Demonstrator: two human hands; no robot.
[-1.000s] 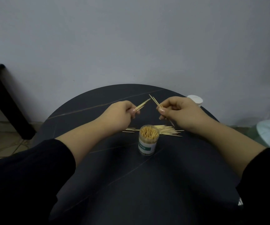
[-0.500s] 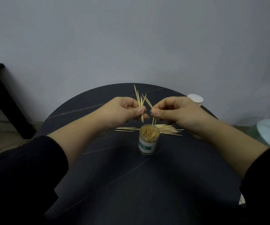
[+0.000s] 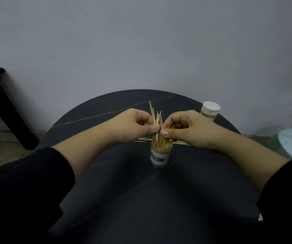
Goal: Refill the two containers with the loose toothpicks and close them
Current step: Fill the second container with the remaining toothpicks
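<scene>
Middle of the table: an open container stands upright, lidless, with a white and green label and packed with toothpicks.
Bundle of toothpicks: held roughly upright right over the open container's mouth, its lower ends among the sticks inside and its tips fanning out above the hands.
Left hand: fingers curled, thumb and fingertips pinching the bundle from the left.
Right hand: fingers curled, thumb and fingertips pinching the same bundle from the right, thumb just beside the left thumb.
Loose toothpicks: lying flat on the table just behind the open container, partly hidden by both hands.
Far right edge of the table: a closed container with a white cap, upright, well apart from the open one.
Sleeves: dark, pushed up the forearms.
</scene>
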